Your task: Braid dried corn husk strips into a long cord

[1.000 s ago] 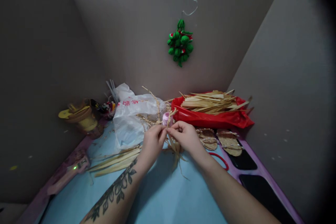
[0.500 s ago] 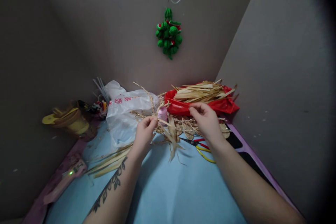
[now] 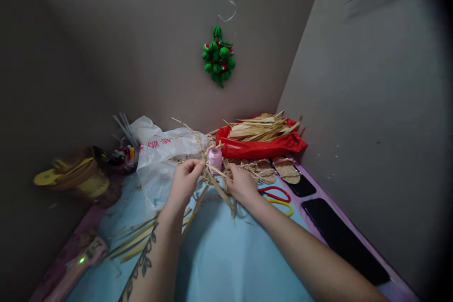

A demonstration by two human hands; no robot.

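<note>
The blue tabletop [image 3: 226,264] fills the booth from wall to wall. A crumpled white plastic bag [image 3: 159,160] slumps toward its far left corner, and a red bag [image 3: 262,148] heaped with flat straw lies along the far edge. In front of the red bag are two small woven soles [image 3: 264,170].

The right hand [image 3: 242,184], which half a second ago was raised by the red bag and well apart from the other, has come back down. It now sits near the left hand [image 3: 184,181], in the middle of the far half of the tabletop. The work is therefore held at two points again, not dangling from one.

Both hands have their fingers pinched shut on the straw strips [image 3: 212,184]. These are pale, dry and flat, splaying in a loose fan between the hands with their loose ends trailing toward the near edge. Just behind them stands a pink thread spool [image 3: 214,158].
</note>
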